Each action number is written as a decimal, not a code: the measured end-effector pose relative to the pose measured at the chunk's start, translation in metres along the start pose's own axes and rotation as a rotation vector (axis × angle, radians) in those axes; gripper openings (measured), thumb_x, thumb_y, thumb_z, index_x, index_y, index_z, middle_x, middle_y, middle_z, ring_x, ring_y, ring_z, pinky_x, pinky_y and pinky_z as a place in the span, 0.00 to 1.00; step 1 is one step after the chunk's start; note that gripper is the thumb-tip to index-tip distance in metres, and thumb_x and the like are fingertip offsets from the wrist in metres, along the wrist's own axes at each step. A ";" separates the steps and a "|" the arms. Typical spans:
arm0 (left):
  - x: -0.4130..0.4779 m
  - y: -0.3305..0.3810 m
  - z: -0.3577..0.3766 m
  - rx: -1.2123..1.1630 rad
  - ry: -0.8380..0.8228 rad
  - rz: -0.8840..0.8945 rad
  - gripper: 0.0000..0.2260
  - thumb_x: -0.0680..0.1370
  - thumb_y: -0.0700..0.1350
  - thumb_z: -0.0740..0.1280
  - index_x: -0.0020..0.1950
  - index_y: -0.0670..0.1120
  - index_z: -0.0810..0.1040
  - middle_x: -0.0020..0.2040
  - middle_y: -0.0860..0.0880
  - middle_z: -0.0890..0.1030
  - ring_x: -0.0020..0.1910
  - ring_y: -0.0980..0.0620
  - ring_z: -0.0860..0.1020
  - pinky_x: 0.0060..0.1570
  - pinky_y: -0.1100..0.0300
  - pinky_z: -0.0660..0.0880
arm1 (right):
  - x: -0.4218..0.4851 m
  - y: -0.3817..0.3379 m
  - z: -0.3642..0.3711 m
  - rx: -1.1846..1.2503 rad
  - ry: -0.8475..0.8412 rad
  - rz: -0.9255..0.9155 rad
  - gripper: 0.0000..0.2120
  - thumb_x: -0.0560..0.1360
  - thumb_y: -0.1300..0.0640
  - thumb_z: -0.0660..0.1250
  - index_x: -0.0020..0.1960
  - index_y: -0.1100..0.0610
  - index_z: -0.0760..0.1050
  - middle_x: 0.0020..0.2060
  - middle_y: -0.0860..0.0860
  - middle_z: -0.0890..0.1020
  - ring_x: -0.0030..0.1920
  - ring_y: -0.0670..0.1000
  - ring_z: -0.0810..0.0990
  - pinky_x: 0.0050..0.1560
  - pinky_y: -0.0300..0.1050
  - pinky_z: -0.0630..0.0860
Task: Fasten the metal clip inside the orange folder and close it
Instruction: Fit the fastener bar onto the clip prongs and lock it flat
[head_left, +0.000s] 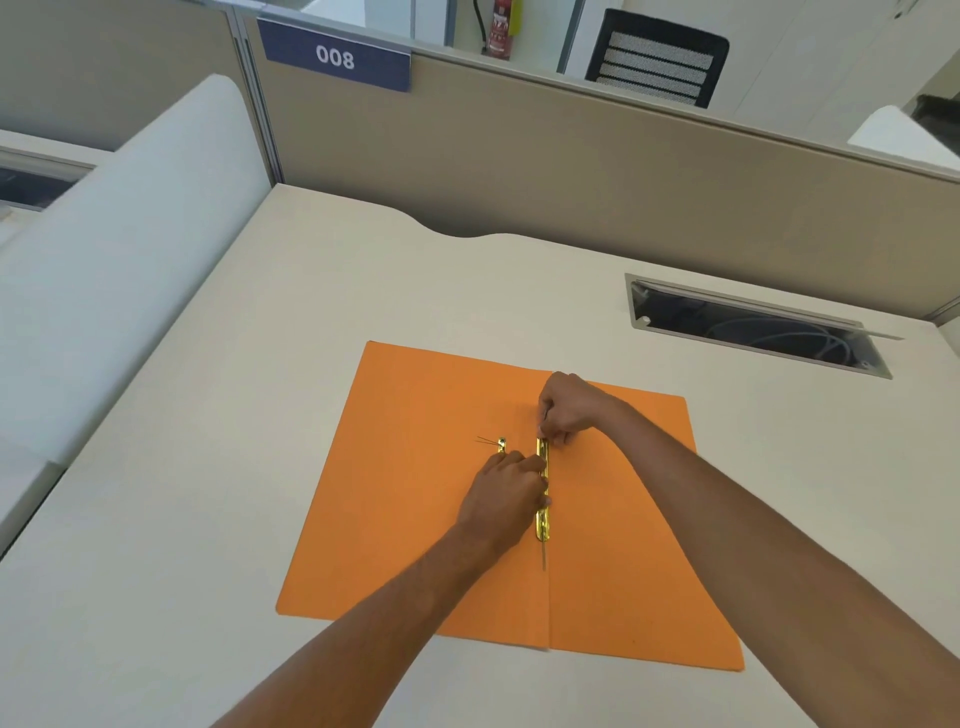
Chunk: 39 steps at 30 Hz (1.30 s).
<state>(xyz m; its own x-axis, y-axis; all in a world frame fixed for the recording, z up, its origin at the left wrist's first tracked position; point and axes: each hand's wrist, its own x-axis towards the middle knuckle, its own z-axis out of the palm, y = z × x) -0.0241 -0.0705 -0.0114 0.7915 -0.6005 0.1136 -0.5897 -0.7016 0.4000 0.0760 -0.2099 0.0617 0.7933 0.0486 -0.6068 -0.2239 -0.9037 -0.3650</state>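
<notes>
The orange folder (415, 493) lies open and flat — its gold metal clip (542, 512) runs along the centre fold.

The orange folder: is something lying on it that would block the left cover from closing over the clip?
Yes. Both hands, left hand and right hand, rest on the metal clip at the orange folder fold, with a small loose brass piece beside them.

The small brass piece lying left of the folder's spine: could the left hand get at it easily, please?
Probably yes: the small brass piece lies uncovered on the open orange folder, right beside the left hand, with nothing between them.
</notes>
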 end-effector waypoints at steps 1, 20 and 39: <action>0.000 0.000 0.000 -0.001 -0.002 -0.003 0.10 0.79 0.48 0.65 0.55 0.44 0.81 0.56 0.49 0.80 0.55 0.46 0.75 0.59 0.53 0.68 | -0.001 0.001 0.000 0.073 0.007 0.041 0.05 0.70 0.72 0.71 0.46 0.71 0.81 0.34 0.59 0.84 0.31 0.53 0.83 0.35 0.46 0.83; -0.007 -0.001 0.001 -0.075 0.027 -0.005 0.11 0.81 0.47 0.63 0.57 0.44 0.81 0.66 0.50 0.77 0.60 0.46 0.74 0.65 0.55 0.65 | -0.047 0.078 0.062 0.271 0.722 -0.052 0.05 0.78 0.63 0.64 0.49 0.59 0.78 0.48 0.52 0.81 0.51 0.54 0.79 0.46 0.40 0.73; -0.007 0.001 -0.008 -0.155 0.004 -0.052 0.09 0.79 0.47 0.66 0.53 0.45 0.84 0.63 0.51 0.80 0.60 0.47 0.77 0.62 0.55 0.67 | -0.085 0.126 0.143 -0.178 0.618 0.004 0.32 0.81 0.40 0.40 0.80 0.56 0.43 0.80 0.50 0.45 0.79 0.48 0.40 0.78 0.48 0.40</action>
<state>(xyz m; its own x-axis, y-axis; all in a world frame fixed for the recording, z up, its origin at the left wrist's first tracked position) -0.0294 -0.0642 -0.0046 0.8213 -0.5631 0.0920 -0.5160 -0.6642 0.5409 -0.1008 -0.2668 -0.0332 0.9845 -0.1611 -0.0695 -0.1722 -0.9628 -0.2083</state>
